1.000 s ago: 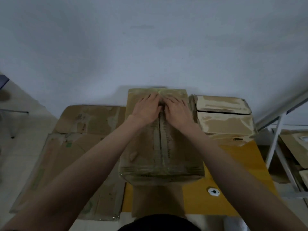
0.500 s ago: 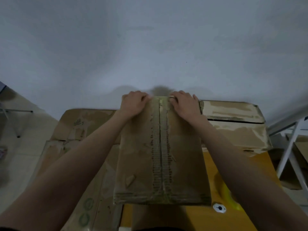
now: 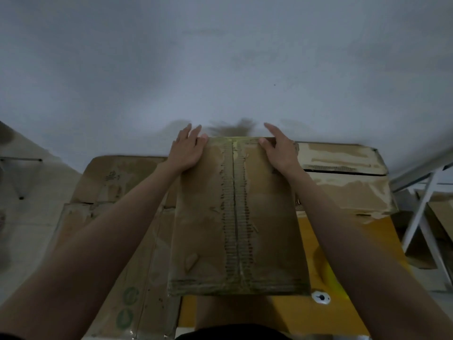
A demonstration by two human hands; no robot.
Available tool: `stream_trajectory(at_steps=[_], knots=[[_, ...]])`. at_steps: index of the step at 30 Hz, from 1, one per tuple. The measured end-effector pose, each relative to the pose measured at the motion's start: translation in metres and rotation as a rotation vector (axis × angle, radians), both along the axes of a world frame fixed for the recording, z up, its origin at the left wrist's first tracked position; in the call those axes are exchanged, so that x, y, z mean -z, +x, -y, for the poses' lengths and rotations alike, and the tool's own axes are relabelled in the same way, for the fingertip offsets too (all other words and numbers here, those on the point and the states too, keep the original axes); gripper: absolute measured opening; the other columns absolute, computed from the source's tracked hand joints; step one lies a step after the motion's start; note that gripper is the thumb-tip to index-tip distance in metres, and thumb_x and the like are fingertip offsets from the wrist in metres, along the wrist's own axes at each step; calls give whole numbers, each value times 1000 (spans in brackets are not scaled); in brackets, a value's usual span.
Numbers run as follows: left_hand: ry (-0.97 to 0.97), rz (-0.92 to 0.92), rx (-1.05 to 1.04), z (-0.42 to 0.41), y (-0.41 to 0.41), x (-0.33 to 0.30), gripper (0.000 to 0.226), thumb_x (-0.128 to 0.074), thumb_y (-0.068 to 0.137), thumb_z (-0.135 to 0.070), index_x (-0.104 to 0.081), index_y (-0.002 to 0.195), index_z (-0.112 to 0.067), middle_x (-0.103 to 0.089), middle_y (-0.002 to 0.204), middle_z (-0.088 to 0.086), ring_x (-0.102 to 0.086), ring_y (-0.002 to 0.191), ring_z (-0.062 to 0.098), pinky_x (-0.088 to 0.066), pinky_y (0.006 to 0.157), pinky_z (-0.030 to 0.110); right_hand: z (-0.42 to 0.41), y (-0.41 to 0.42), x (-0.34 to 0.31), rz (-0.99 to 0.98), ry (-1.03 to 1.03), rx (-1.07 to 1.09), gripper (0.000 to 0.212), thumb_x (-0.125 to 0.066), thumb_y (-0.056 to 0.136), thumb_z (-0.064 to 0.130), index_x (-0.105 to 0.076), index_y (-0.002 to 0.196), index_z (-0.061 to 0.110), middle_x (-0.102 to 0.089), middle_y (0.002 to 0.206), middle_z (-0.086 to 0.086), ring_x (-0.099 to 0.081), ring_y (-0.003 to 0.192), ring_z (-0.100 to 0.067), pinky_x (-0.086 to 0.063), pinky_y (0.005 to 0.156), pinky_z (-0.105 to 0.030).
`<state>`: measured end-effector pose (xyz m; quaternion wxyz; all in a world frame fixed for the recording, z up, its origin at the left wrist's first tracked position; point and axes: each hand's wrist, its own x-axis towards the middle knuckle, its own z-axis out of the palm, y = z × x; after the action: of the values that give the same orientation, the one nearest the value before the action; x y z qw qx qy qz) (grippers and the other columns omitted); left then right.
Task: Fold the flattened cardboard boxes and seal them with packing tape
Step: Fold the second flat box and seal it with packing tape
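My left hand (image 3: 187, 149) and right hand (image 3: 278, 149) have slid from the middle seam out to the far corners of the box (image 3: 235, 217), fingers now straight, pressing flat at twelve o'clock on the table (image 3: 318, 312); I judge the tape smoothed; one sealed box (image 3: 343, 177) at two o'clock; flattened boxes (image 3: 117, 192) at nine, number unclear.

Box (image 3: 264, 217) centre (second box (image 3: 343, 175) right)
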<state>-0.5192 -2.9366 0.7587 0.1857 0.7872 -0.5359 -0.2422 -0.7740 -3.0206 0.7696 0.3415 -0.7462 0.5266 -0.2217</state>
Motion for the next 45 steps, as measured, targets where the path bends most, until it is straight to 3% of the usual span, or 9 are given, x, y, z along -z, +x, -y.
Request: stream_trajectory(at_steps=[3, 8, 13, 21, 25, 29, 35, 40, 45], knots=[[23, -7, -16, -26, -10, -8, 69, -35, 103, -54, -5, 160, -30, 8, 167, 1, 4, 154, 28, -4, 123, 54, -18, -25, -5, 153, 112, 61, 62, -56, 101, 31, -28, 155, 24, -29, 161, 0, -29, 147, -21, -27, 120, -41], [-61, 6, -25, -131, -45, -16, 76, -49, 93, -62, -12, 156, -40, 8, 166, -10, -6, 153, 31, -24, 117, 57, -96, -87, 14, 267, 222, 210, 39, -55, 99, 42, -49, 136, 32, -58, 132, 2, -59, 119, -20, -52, 98, -50], [1, 127, 75, -213, -75, -27, 72, -47, 87, -71, -25, 149, -42, -5, 162, -12, -15, 148, 31, -33, 112, 54, -173, -108, 26, 427, 278, 270, 19, -53, 102, 38, -64, 116, 32, -68, 111, 4, -67, 103, -20, -58, 75, -33], [44, 77, 93, -267, -77, -28, 91, -32, 77, -91, -23, 152, -40, -6, 161, -9, -11, 147, 36, -22, 116, 58, -222, -85, 0, 561, 403, 290, 34, -39, 107, 37, -62, 131, 31, -62, 132, 5, -58, 122, -18, -49, 103, -47], [32, -49, -74, -285, -32, -27, 88, -32, 72, -96, -26, 146, -50, -12, 163, -3, -21, 147, 37, -20, 115, 59, -244, -34, -19, 528, 283, 127, 37, -40, 107, 24, -59, 135, 40, -55, 142, 14, -49, 132, -8, -42, 112, -41], [52, -67, -167, -305, 11, -31, 92, -30, 75, -95, -40, 143, -33, -37, 154, 9, -42, 134, 33, -34, 112, 58, -272, 24, -30, 432, 161, -129, 44, -49, 103, 18, -54, 137, 44, -46, 148, 18, -46, 129, -2, -40, 105, -26], [-1, -120, -293, -305, 15, -51, 108, -29, 66, -101, -39, 149, -32, -39, 153, 5, -42, 137, 31, -33, 111, 50, -303, 72, -21, 221, 52, -244, 44, -64, 96, 34, -55, 139, 31, -47, 146, 5, -42, 135, -18, -39, 109, -36], [97, -185, -306, -308, 37, -46, 94, -35, 82, -83, -25, 157, -27, -39, 157, 5, -43, 138, 31, -33, 114, 47, -328, 68, 3, -18, 101, -478, 105, -74, 61, 73, -27, 151, 47, -11, 160, 17, -14, 148, -15, -21, 116, -43], [57, -454, -353, -326, 50, -42, 97, -44, 77, -84, -24, 155, -31, -45, 152, 4, -50, 131, 30, -41, 110, 52, -328, 87, 14, -186, -145, -539, 104, -85, 73, 36, -21, 154, 46, -14, 163, 7, -13, 150, -23, -27, 119, -55]])
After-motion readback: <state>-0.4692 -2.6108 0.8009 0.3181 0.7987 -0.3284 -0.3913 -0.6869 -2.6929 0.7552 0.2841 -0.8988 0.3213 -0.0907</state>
